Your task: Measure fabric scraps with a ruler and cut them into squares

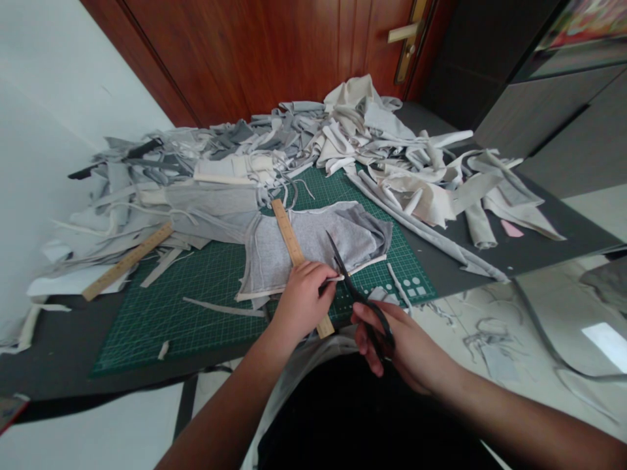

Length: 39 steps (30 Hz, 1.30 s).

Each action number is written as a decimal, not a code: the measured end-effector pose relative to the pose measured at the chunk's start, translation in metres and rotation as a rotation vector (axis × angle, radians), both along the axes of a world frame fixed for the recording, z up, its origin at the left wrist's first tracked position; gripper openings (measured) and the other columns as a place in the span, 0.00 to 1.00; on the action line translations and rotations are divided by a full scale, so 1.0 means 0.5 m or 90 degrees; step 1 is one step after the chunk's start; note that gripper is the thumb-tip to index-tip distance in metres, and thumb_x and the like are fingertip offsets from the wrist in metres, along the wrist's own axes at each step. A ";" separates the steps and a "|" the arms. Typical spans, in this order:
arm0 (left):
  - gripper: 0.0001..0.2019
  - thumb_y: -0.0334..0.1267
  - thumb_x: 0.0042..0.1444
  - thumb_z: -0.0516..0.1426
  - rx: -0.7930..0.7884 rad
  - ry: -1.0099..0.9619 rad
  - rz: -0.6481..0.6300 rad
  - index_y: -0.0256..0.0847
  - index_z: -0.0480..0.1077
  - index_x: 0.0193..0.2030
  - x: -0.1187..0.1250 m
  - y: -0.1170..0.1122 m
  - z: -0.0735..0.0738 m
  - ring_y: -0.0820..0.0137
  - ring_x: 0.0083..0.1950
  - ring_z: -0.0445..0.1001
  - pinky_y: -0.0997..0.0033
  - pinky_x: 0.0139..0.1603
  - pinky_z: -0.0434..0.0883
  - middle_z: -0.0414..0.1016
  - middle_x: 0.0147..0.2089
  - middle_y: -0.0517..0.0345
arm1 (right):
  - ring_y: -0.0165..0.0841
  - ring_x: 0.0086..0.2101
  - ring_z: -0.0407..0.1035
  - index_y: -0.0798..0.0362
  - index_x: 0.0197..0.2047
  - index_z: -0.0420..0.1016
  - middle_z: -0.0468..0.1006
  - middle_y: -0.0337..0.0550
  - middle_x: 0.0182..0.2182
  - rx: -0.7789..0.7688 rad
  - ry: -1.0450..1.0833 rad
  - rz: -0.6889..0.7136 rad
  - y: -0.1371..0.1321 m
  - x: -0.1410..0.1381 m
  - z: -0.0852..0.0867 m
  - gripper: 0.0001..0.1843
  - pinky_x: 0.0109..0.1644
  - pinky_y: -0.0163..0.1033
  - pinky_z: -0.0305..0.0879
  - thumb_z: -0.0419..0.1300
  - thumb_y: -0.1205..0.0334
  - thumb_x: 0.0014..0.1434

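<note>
A piece of grey fabric (pixel 313 238) with pale edging lies on the green cutting mat (pixel 161 333). Across it runs a wooden ruler (pixel 289 232), its middle hidden beneath my left hand (pixel 306 294). That hand is closed in a pinch at the fabric's near edge, where a small pale end pokes past the fingertips. My right hand (pixel 396 336) grips black scissors (pixel 350 284) by the handles. Their blades are parted and point away from me over the fabric, right beside my left fingertips. Whether the blades touch the edging I cannot tell.
Heaps of grey and cream fabric scraps (pixel 289 134) cover the table's far side, against a wooden door (pixel 274 52). A second wooden ruler (pixel 127 261) lies at left. A long rolled grey strip (pixel 426 232) stretches along the right. Thin offcuts (pixel 494 339) litter the floor.
</note>
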<state>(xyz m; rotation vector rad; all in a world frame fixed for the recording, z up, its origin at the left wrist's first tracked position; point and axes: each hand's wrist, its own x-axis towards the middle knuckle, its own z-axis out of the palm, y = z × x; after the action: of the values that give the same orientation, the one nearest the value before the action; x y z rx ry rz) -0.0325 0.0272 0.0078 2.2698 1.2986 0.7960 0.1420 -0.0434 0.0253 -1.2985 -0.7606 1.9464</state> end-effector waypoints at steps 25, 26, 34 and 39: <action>0.07 0.24 0.59 0.58 -0.037 -0.018 -0.019 0.40 0.72 0.34 0.001 0.001 -0.001 0.66 0.43 0.73 0.66 0.45 0.71 0.70 0.39 0.57 | 0.26 0.13 0.62 0.54 0.34 0.70 0.71 0.35 0.18 0.038 -0.008 -0.029 0.058 -0.018 0.004 0.28 0.15 0.32 0.57 0.69 0.37 0.51; 0.07 0.24 0.59 0.58 -0.038 -0.019 -0.017 0.40 0.71 0.33 0.001 0.001 -0.001 0.66 0.43 0.72 0.66 0.44 0.71 0.70 0.38 0.57 | 0.26 0.13 0.62 0.54 0.35 0.70 0.71 0.35 0.18 0.038 -0.012 -0.024 0.061 -0.019 0.007 0.28 0.15 0.32 0.57 0.69 0.37 0.51; 0.08 0.24 0.59 0.57 -0.032 -0.003 -0.020 0.40 0.70 0.32 0.002 0.002 -0.003 0.65 0.42 0.72 0.65 0.44 0.70 0.68 0.37 0.57 | 0.27 0.14 0.62 0.54 0.33 0.69 0.71 0.36 0.17 0.055 -0.024 -0.025 0.085 -0.016 0.011 0.25 0.15 0.32 0.57 0.67 0.38 0.55; 0.08 0.24 0.60 0.57 -0.029 0.000 -0.022 0.40 0.73 0.34 0.000 0.003 -0.006 0.65 0.44 0.72 0.65 0.45 0.71 0.68 0.38 0.57 | 0.26 0.14 0.62 0.54 0.31 0.70 0.71 0.35 0.18 0.063 -0.045 -0.008 0.103 -0.017 0.011 0.24 0.16 0.32 0.58 0.66 0.40 0.56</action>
<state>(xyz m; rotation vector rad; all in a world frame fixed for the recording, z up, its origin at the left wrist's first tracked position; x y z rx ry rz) -0.0325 0.0287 0.0047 2.2511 1.2602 0.7472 0.1335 0.0079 0.0307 -1.3139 -0.8697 1.8375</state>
